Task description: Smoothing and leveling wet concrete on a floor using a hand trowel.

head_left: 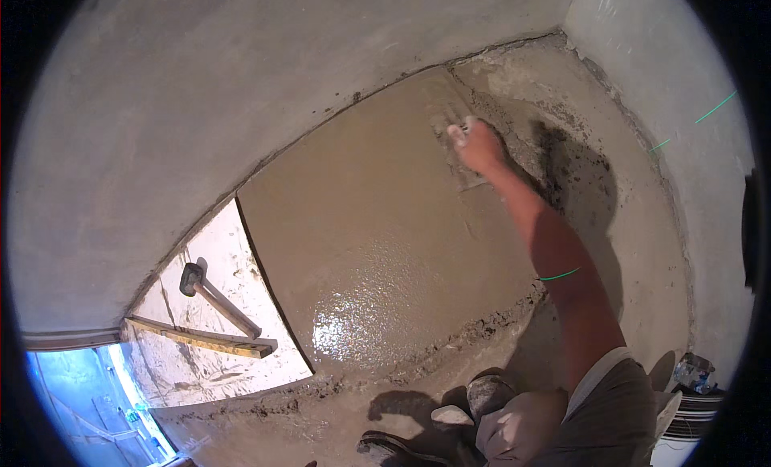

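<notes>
My right hand (pixel 479 146) reaches far out and grips a flat trowel (pixel 450 114), which lies pressed on the wet brown mortar bed (pixel 377 226) near its far corner. The mortar is smooth and shines where light hits it at the near edge. Rougher, drier mortar (pixel 578 170) lies to the right of the hand. My left hand is out of view. My knees and a shoe (pixel 490 391) show at the bottom.
A laid pale tile (pixel 229 262) at the left carries a rubber mallet (pixel 213 298) and a yellow spirit level (pixel 201 338). Grey plastered walls (pixel 161 106) enclose the corner. A green laser line (pixel 715 107) crosses the right wall. A small bottle (pixel 695 372) stands at the lower right.
</notes>
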`<state>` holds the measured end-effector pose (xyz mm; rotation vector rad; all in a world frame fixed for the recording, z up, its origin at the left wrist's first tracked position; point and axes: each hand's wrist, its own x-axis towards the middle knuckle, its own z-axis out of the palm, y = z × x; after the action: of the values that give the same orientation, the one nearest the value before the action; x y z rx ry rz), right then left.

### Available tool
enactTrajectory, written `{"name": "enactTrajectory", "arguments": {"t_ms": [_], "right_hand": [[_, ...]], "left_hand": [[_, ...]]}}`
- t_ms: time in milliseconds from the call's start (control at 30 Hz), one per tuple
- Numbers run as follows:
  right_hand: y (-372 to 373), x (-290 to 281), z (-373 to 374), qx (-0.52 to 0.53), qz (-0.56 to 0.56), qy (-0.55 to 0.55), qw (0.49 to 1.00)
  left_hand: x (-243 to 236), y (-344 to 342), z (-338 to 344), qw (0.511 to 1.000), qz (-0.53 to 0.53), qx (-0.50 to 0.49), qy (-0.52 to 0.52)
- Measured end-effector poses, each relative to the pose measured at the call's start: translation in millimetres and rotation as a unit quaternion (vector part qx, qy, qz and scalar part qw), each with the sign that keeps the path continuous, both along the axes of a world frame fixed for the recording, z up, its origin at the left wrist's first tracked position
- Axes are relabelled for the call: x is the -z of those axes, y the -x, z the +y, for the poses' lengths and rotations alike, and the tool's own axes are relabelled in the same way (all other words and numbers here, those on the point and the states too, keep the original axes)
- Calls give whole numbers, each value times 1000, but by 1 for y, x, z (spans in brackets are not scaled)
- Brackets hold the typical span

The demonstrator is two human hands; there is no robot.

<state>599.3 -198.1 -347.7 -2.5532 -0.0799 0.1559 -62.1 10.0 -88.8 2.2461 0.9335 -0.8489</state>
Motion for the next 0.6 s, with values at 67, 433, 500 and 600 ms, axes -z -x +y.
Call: {"name": "enactTrajectory", "arguments": {"t_ms": [67,433,500,600], "right_hand": [[-4,-8,-22,17,-31,0,999],[-14,-35,-49,-109,-115,6,987],[-17,-43,-46,-231,-62,-65,969],[-2,-61,-7,-307,-72,-112,942]], "left_hand": [[2,-2,2,999,-25,22,-4],[4,-15,2,999,-18,43,-20],[4,-26,6,999,-21,33,-13],[0,-25,4,999,-26,15,-23]]}}
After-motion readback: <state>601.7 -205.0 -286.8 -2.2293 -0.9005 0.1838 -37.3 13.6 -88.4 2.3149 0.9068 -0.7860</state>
